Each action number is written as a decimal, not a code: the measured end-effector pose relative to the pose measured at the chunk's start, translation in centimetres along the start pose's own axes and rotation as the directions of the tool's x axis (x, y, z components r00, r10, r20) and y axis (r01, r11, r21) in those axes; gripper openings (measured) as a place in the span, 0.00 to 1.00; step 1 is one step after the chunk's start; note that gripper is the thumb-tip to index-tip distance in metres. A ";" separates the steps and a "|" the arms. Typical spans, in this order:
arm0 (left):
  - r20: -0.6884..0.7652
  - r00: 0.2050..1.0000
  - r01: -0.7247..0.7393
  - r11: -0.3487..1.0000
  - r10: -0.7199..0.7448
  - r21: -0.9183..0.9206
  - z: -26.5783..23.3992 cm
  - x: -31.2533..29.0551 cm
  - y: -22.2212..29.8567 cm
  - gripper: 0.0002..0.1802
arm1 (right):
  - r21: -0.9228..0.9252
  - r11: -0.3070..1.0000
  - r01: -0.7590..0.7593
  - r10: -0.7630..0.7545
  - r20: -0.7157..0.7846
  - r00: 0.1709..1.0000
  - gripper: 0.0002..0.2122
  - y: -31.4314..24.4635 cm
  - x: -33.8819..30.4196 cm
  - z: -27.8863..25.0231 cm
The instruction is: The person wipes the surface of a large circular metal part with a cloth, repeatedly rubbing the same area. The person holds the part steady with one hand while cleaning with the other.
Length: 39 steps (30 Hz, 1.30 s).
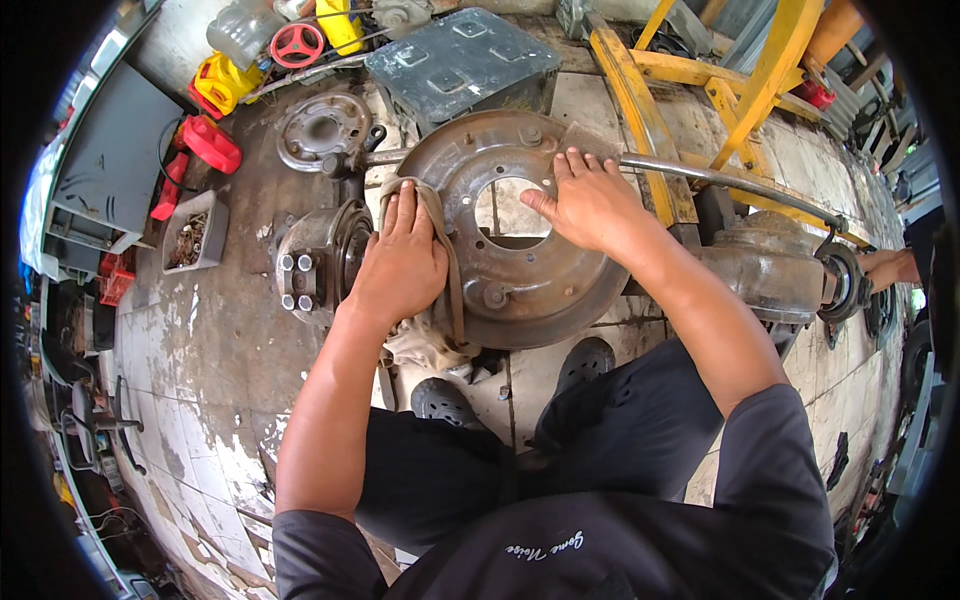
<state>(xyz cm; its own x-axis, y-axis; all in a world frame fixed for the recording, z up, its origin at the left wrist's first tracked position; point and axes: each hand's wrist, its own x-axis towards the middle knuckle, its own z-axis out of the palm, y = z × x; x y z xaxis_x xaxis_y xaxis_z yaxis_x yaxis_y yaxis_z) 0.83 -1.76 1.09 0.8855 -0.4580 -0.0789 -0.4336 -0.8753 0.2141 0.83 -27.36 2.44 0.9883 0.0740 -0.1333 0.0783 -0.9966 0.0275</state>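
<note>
A round rusty brake backing plate [520, 290] with a large centre hole stands on the tiled floor in front of me. My left hand [400, 262] presses a dirty beige rag [450, 290] against the plate's left rim. My right hand [590, 205] lies flat on the plate's upper right, thumb at the edge of the centre hole, holding nothing. My dark shoes [585, 362] rest just below the plate.
A wheel hub [315, 262] sits left of the plate, a round flange [322, 128] behind it. A grey metal box [465, 62] stands at the back. An axle housing [765, 275] and long rod [720, 180] lie right, by yellow frames [700, 80]. Another person's hand [885, 268] works far right.
</note>
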 end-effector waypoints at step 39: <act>-0.005 1.000 0.009 1.000 -0.009 -0.012 0.0 0.1 0.2 0.35 | 0.400 0.911 0.104 0.057 -0.371 0.927 0.19 2.4 1.6 1.0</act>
<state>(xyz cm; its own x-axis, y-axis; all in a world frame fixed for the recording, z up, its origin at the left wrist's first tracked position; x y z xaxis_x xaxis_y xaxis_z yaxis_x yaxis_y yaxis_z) 0.84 -1.97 1.17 0.8899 -0.4496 -0.0763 -0.4240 -0.8773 0.2248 2.46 -29.73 1.28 0.9691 0.0257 0.2455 0.1217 -0.9150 -0.3847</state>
